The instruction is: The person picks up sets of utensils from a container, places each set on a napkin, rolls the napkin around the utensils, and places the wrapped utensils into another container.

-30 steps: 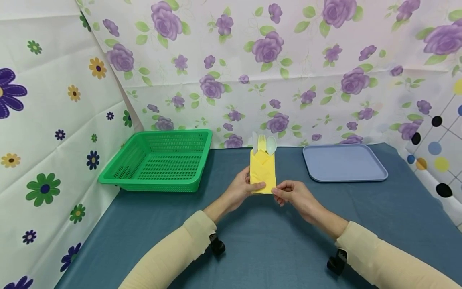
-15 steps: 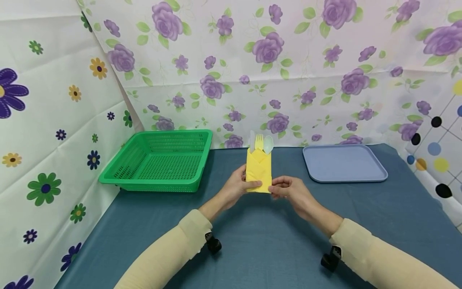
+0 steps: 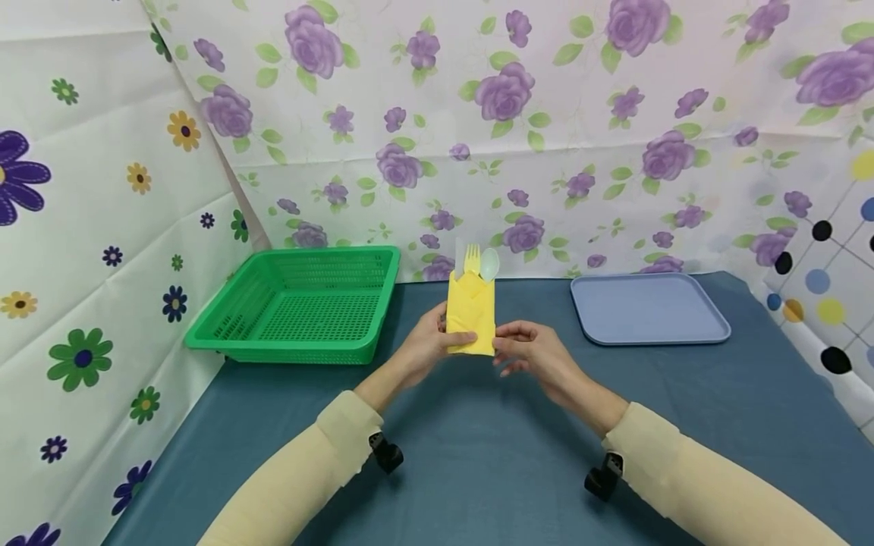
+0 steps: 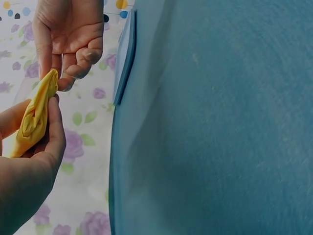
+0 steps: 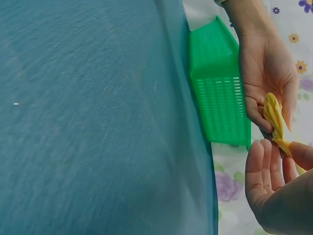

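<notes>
A yellow napkin (image 3: pixel 473 311), folded into a pocket, stands upright above the table in the head view. A whitish knife (image 3: pixel 460 259), a yellow fork (image 3: pixel 473 259) and a pale green spoon (image 3: pixel 488 264) stick out of its top. My left hand (image 3: pixel 419 345) grips the pocket from the left, thumb across its lower front and fingers behind. My right hand (image 3: pixel 536 355) pinches the lower right edge between thumb and forefinger, the other fingers loosely bent. From the left wrist, the napkin (image 4: pixel 35 120) shows its bottom end, bulging between thumb and fingers.
A green plastic basket (image 3: pixel 293 351) sits at the back left of the blue-covered table (image 3: pixel 464 470). At the back right lies a blue-grey tray (image 3: pixel 649 307). Flowered cloth (image 3: pixel 437 98) hangs behind the table and along the left side.
Both hands have moved left and slightly up, carrying the napkin pocket and its cutlery with them. The right hand stays at the lower right edge. The basket and tray have not moved.
</notes>
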Tool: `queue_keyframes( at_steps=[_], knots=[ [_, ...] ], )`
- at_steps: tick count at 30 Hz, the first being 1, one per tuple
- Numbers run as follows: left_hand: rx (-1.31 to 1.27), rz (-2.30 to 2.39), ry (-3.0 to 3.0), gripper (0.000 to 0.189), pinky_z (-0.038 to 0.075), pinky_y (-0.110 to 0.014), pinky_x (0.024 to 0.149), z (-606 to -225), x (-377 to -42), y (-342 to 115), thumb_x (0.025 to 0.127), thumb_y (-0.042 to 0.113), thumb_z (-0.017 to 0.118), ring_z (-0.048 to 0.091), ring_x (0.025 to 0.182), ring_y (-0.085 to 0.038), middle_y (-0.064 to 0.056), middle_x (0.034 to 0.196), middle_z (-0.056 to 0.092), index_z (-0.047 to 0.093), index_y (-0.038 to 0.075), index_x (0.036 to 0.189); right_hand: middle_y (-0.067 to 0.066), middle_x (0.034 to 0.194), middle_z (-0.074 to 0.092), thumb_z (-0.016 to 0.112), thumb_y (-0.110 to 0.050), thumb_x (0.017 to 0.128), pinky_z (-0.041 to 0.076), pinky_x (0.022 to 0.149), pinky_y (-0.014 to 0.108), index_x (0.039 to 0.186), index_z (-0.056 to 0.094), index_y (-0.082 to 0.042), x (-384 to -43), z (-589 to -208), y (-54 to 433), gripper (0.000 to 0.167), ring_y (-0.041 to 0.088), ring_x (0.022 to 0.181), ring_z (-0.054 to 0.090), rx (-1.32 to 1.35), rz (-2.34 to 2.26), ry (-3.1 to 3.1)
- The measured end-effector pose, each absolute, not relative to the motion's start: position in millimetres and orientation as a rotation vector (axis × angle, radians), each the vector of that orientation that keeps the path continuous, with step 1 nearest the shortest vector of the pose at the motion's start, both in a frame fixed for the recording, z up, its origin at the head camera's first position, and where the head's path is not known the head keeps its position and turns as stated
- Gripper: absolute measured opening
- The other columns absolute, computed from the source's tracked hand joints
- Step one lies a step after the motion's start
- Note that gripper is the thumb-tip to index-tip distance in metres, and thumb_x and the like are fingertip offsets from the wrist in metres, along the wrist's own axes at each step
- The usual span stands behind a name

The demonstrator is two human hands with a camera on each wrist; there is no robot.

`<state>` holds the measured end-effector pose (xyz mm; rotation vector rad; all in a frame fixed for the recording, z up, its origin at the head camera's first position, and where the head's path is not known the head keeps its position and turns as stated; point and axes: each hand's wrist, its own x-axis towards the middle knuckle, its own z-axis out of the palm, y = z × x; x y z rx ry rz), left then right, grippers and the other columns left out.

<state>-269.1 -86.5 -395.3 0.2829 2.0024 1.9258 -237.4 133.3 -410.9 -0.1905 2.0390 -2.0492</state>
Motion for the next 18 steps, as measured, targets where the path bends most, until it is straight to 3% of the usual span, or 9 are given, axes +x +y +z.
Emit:
queue_keyframes(
  at_steps=[4,9,18],
  knots=[
    [0.274,1.929,1.987,0.059,0.057,-0.044,0.1,-391.3,-269.5,-94.6,0.098,0.007,0.072,0.07,0.113,-0.025,-0.017,0.127,0.069,0.044,0.007,0.151,0.007,0.101,0.073,0.071,-0.02,0.101,0.061,0.082,0.046,0.125,0.066,0.002,-239.4,-410.0,127.8,0.032,0.04,0.1,0.068,-0.195,-2.054,2.049],
    [0.253,1.944,1.993,0.054,0.056,-0.045,0.101,-386.4,-271.4,-103.7,0.099,0.007,0.071,0.071,0.112,-0.025,-0.017,0.126,0.069,0.047,0.006,0.147,0.007,0.106,0.074,0.071,-0.022,0.102,0.057,0.092,0.057,0.126,0.067,0.0,-240.8,-409.4,122.4,0.033,0.04,0.104,0.067,-0.211,-2.056,2.039],
    [0.245,1.922,2.002,0.055,0.057,-0.042,0.098,-383.5,-274.3,-109.8,0.099,0.007,0.071,0.071,0.112,-0.025,-0.017,0.127,0.069,0.046,0.006,0.148,0.009,0.107,0.073,0.071,-0.024,0.102,0.056,0.095,0.058,0.127,0.067,0.0,-244.8,-406.3,115.2,0.035,0.044,0.109,0.066,-0.207,-2.063,2.022]
  ],
)
